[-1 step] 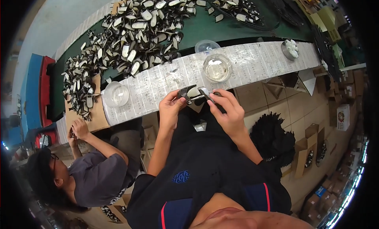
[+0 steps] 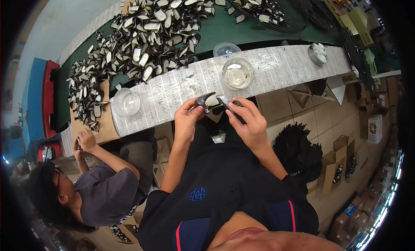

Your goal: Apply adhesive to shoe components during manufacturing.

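Observation:
My left hand (image 2: 186, 117) pinches a small curved black piece with an off-white inner face (image 2: 210, 100) just past the near edge of the table. Close to its right side, my right hand (image 2: 251, 123) grips a slim black piece with a pale face (image 2: 221, 99) between thumb and fingers. The two pieces nearly meet; I cannot tell whether they touch. Just beyond my hands, a clear round bowl with pale liquid (image 2: 238, 74) stands on the table's paper-covered strip (image 2: 173, 95).
A big heap of similar black and off-white pieces (image 2: 147, 39) covers the green table top (image 2: 212, 37). A clear plastic tub (image 2: 126, 102) stands at left, a metal cup with white lumps (image 2: 318, 55) at right. A co-worker's hands (image 2: 85, 141) work at the left edge. Black scraps (image 2: 298, 151) lie on the floor.

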`<act>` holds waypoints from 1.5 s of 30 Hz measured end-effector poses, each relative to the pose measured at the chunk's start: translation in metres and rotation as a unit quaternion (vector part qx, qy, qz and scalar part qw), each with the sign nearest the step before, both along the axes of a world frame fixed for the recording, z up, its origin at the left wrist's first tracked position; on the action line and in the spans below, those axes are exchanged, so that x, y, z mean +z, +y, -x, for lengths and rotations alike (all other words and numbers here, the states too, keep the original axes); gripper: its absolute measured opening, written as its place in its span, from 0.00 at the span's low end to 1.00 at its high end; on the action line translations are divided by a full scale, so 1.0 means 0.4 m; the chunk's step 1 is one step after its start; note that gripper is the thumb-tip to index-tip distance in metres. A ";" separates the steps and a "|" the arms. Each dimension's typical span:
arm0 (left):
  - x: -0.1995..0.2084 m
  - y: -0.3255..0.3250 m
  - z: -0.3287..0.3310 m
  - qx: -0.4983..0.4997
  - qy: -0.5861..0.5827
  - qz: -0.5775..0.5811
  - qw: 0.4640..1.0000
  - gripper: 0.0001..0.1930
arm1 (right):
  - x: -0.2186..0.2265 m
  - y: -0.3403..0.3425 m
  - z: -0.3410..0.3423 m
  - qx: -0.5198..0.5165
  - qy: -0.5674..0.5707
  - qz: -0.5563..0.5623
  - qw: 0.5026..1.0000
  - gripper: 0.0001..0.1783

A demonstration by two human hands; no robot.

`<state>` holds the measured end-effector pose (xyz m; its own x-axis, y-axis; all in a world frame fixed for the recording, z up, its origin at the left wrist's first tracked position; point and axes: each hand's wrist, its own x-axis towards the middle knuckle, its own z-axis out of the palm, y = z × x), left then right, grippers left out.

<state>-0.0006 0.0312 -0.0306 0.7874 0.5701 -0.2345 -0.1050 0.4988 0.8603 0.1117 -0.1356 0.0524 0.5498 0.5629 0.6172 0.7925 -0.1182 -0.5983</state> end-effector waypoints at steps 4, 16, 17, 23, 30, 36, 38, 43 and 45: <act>0.028 -0.028 0.002 -0.024 -0.023 0.062 0.998 0.13 | -0.005 -0.006 0.017 0.013 -0.033 0.014 0.999 0.16; 0.062 -0.055 -0.007 -0.028 -0.022 0.078 0.996 0.11 | -0.010 -0.003 0.045 0.009 -0.034 0.056 0.998 0.17; 0.065 -0.056 -0.008 -0.018 -0.023 0.089 0.996 0.11 | -0.010 -0.002 0.046 0.012 -0.030 0.061 0.998 0.17; 0.051 -0.055 -0.008 -0.022 -0.022 0.089 0.996 0.12 | -0.020 0.003 0.045 0.022 -0.016 0.051 0.998 0.17; 0.028 -0.045 -0.011 -0.042 -0.023 0.079 0.996 0.13 | -0.010 -0.008 0.040 0.027 0.068 0.028 0.997 0.13; -0.007 -0.036 -0.016 -0.046 -0.004 0.046 0.998 0.10 | 0.007 -0.032 0.031 0.031 0.154 0.013 0.988 0.14; -0.011 -0.034 -0.016 -0.049 0.006 0.041 0.998 0.10 | 0.015 -0.035 0.029 0.018 0.174 0.002 0.985 0.14; 0.023 -0.046 -0.019 -0.063 0.001 0.043 0.997 0.10 | -0.011 -0.036 0.000 -0.007 0.095 0.027 0.995 0.15; 0.030 -0.048 -0.017 -0.072 -0.002 0.041 0.997 0.10 | -0.011 -0.032 -0.006 0.001 0.070 0.036 0.997 0.14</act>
